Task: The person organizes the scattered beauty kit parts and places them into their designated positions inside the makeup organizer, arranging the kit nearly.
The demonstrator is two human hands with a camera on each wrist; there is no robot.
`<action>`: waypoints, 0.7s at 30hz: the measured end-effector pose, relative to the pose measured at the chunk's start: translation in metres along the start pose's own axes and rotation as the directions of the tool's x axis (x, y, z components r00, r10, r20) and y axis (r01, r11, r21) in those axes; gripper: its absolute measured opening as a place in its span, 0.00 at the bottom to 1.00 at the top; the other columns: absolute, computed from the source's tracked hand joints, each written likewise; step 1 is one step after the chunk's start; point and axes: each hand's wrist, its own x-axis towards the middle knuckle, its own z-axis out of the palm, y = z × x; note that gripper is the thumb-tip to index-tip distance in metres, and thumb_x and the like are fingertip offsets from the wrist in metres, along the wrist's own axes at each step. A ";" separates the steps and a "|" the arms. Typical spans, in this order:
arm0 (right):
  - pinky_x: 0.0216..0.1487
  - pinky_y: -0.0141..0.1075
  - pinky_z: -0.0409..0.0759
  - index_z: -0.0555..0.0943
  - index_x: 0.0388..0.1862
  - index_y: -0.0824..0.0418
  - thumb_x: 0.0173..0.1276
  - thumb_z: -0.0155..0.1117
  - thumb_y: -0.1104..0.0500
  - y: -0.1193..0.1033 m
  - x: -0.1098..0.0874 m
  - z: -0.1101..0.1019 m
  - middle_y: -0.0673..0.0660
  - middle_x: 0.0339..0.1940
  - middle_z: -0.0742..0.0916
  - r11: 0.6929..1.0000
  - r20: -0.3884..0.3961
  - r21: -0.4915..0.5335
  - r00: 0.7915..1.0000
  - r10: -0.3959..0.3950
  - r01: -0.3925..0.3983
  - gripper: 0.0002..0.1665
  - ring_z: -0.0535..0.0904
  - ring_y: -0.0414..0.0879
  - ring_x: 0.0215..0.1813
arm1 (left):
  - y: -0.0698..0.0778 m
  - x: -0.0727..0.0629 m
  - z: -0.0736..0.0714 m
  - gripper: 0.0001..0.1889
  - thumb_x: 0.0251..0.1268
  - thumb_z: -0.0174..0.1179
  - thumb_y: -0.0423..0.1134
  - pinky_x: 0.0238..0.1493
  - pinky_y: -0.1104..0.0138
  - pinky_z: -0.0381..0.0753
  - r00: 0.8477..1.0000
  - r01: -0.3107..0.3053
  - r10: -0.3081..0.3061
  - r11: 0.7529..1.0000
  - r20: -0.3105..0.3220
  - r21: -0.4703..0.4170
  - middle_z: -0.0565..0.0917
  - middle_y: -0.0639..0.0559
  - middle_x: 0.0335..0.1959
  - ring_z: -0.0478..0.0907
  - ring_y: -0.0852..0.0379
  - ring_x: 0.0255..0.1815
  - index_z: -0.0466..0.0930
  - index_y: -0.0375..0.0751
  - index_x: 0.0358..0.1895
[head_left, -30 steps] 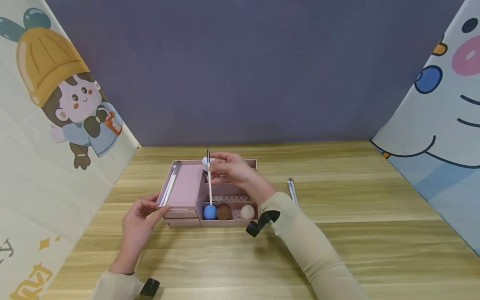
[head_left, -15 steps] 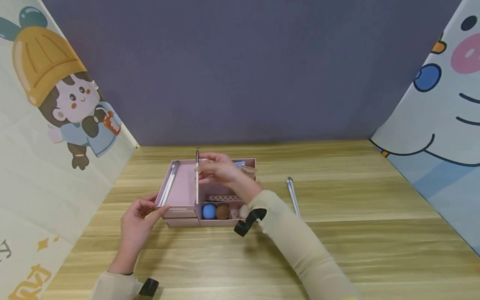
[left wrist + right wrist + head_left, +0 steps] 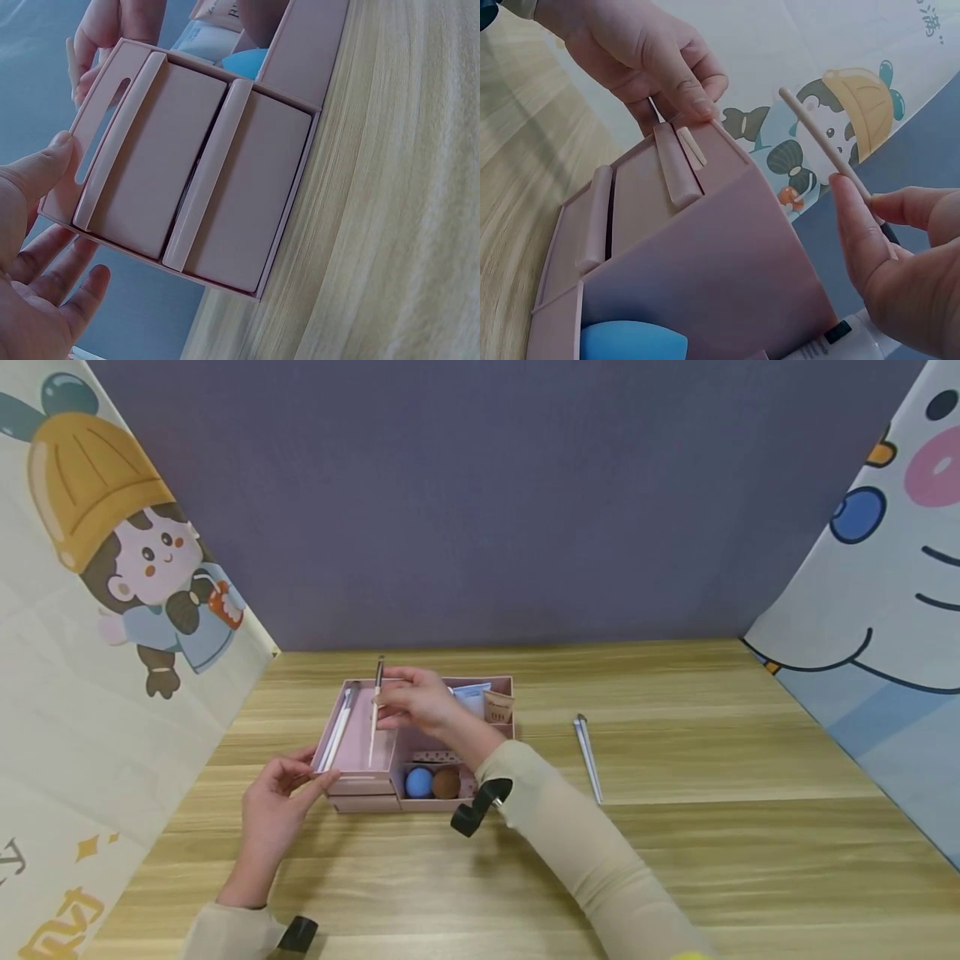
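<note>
My right hand [image 3: 420, 702] pinches a makeup brush [image 3: 372, 739] with a pale handle and dark upper end. It stands near upright over the left top tray of a pink organizer box [image 3: 365, 805], handle end down. In the right wrist view the brush handle [image 3: 810, 127] juts past the fingertips. My left hand [image 3: 277, 802] grips the organizer's front left corner, thumb on the front panel beside the slot and fingers along the side. White-handled brushes [image 3: 341, 731] lie along the tray's left wall.
In the organizer's right half sit a blue makeup sponge [image 3: 418, 782], a brown one [image 3: 446, 782], a blue tube [image 3: 471, 697] and a brown tube [image 3: 498, 706]. More brushes [image 3: 588, 758] lie on the wooden table to the right. A grey-blue panel [image 3: 495, 510] stands behind.
My right hand has carried the brush left, from over the organizer's middle to over its left tray. The blue and brown tubes have come into view. My left hand stays at the corner.
</note>
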 end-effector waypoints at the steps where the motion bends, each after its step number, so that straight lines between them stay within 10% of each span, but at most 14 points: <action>1: 0.28 0.33 0.86 0.62 0.73 0.72 0.69 0.51 0.80 0.001 0.001 0.001 0.77 0.58 0.77 1.000 0.001 0.002 1.000 -0.003 0.003 0.33 0.81 0.45 0.25 | 0.000 0.000 0.000 0.15 0.58 0.72 0.29 0.44 0.80 0.79 1.000 -0.004 0.004 1.000 -0.001 -0.001 0.82 0.39 0.57 0.78 0.76 0.40 0.73 0.28 0.38; 21: 0.34 0.43 0.88 0.66 0.64 0.70 0.65 0.54 0.82 0.015 0.015 0.029 0.76 0.51 0.81 0.998 -0.119 -0.014 0.991 -0.065 0.064 0.29 0.79 0.48 0.23 | 0.000 0.001 0.000 0.15 0.57 0.72 0.29 0.44 0.81 0.78 1.000 0.001 -0.001 1.000 0.006 0.002 0.82 0.40 0.57 0.78 0.76 0.40 0.73 0.28 0.38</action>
